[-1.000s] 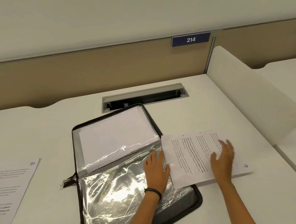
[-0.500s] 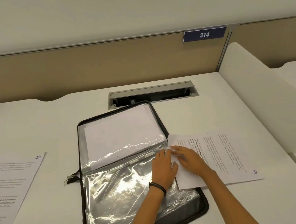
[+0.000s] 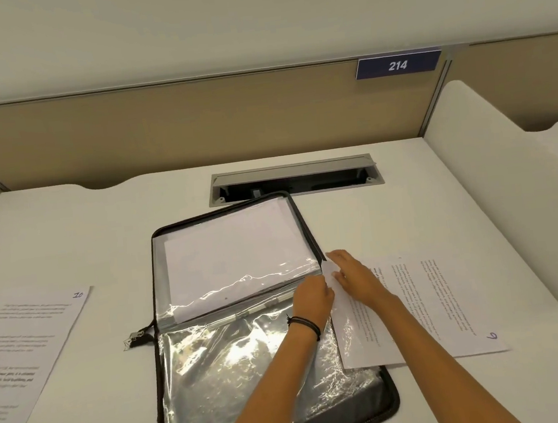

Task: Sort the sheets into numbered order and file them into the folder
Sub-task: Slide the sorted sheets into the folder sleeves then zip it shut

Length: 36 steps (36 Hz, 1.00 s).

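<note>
Forearms come in from the bottom edge, cut off there. Your left hand [image 3: 312, 299], at the middle of the frame, has its fingers curled on the right edge of the clear sleeve [image 3: 236, 371], apparently pinching the plastic. Just beside it, your right hand [image 3: 353, 276] rests nearly straight fingers on the corner of the sheet marked 9 [image 3: 435, 305]. That sheet lies right of centre and overlaps the right rim of the folder [image 3: 390, 403]. You cannot tell whether its left strip is already under the plastic, because glare blurs it.

The folder's lower left corner runs out of the frame. Bare desk [image 3: 101, 237] lies open between the folder and the sheet marked 10 [image 3: 27, 348], which the left edge cuts off. The upper sleeve [image 3: 237, 253] holds white paper, its print unreadable. Beyond the folder's top edge sits the cable tray [image 3: 295, 178]. A white side panel [image 3: 493, 171] bounds the desk at the right.
</note>
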Motion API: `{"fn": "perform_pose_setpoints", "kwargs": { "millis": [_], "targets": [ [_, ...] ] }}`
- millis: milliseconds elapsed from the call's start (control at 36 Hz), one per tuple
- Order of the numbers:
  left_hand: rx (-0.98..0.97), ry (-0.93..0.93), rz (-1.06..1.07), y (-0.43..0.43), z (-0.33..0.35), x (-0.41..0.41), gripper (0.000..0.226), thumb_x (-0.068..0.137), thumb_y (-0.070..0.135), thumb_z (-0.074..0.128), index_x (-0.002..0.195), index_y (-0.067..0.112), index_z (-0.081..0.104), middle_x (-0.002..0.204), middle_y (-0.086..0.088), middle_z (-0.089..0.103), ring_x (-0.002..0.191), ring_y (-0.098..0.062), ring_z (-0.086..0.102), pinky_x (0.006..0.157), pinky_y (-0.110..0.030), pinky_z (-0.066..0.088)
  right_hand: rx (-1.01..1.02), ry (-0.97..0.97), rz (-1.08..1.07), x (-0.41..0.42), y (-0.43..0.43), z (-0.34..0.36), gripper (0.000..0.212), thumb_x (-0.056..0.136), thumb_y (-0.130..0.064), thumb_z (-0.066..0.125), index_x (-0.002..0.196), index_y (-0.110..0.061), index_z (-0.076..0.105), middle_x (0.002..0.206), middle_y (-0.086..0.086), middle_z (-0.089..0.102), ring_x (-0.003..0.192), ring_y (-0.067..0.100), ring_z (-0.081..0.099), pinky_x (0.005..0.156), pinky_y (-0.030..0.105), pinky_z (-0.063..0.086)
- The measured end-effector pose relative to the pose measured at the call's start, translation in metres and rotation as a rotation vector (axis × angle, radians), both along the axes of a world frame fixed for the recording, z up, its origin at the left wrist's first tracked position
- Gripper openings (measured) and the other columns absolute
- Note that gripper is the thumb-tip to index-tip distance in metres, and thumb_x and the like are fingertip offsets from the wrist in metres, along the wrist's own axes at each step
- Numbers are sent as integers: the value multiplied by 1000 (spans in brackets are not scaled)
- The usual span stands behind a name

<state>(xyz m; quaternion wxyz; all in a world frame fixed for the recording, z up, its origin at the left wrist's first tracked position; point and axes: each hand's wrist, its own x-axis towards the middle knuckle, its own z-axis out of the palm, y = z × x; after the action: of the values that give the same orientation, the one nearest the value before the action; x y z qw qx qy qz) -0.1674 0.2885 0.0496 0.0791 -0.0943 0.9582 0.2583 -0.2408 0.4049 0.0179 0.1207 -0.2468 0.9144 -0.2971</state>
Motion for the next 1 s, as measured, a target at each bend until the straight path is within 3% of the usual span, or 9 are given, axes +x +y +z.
{"fn": "perform_pose_setpoints", "kwargs": {
  "millis": [56,111,194,306,444,556,750,889,1000],
  "targets": [
    [33,1,15,-1,1,-1,28,91,7,42,64,12,38,64,-2,43,72,-22,46,51,-26,24,35,-30,4,-4,-3,0,45,99,-9,41,143,-9,36,144,7,40,123,22,47,100,31,39],
    [81,33,24,-4,1,-2,9,92,7,44,92,6,53,84,-10,59,77,-22,50,59,-25,29,31,-42,-8,-7,-4,0,41,98,-9,43,139,-9,43,135,8,48,117,21,50,96,27,39],
    [96,49,29,-6,1,-3,27,94,10,47,120,4,46,102,-13,62,79,-20,48,58,-24,29,-7,-22,-32,-10,-3,-2,29,95,-10,50,123,-9,57,117,6,58,98,14,52,83,22,38],
    [82,0,72,-8,4,-7,19,94,10,45,106,1,56,99,-14,62,88,-27,56,66,-25,32,-62,-37,-40,-10,-2,-3,10,90,-16,59,98,-13,64,97,0,61,85,12,53,76,23,41],
    [73,22,81,-8,3,-8,16,92,8,43,93,3,58,83,-6,51,76,-19,45,58,-26,29,-136,-83,-19,-6,-4,5,3,85,-13,64,84,-15,65,85,-2,63,76,10,56,73,28,48],
    [116,54,105,-7,4,-10,19,94,12,44,97,0,58,84,-9,52,75,-21,48,63,-26,32,-201,-135,-5,-3,-8,11,14,81,-2,63,88,-14,59,80,0,64,70,10,57,69,30,50],
    [169,101,98,-8,7,-10,12,95,13,45,83,10,48,80,-5,49,73,-18,44,62,-27,31,-204,-135,34,0,-17,12,21,83,5,49,96,-11,48,75,11,63,69,29,60,61,31,44],
    [185,112,93,-9,3,-8,11,91,10,46,80,11,46,78,-4,51,71,-18,47,60,-27,32,-202,-43,-52,7,-18,7,19,80,-5,63,88,-13,47,71,-2,56,56,8,43,54,22,35],
    [178,134,93,-9,1,-5,15,92,13,46,78,12,50,68,2,47,68,-18,47,53,-20,30,-235,21,-91,11,-15,1,19,77,-16,64,82,-14,46,78,2,53,60,11,39,56,26,33]
  ]
}}
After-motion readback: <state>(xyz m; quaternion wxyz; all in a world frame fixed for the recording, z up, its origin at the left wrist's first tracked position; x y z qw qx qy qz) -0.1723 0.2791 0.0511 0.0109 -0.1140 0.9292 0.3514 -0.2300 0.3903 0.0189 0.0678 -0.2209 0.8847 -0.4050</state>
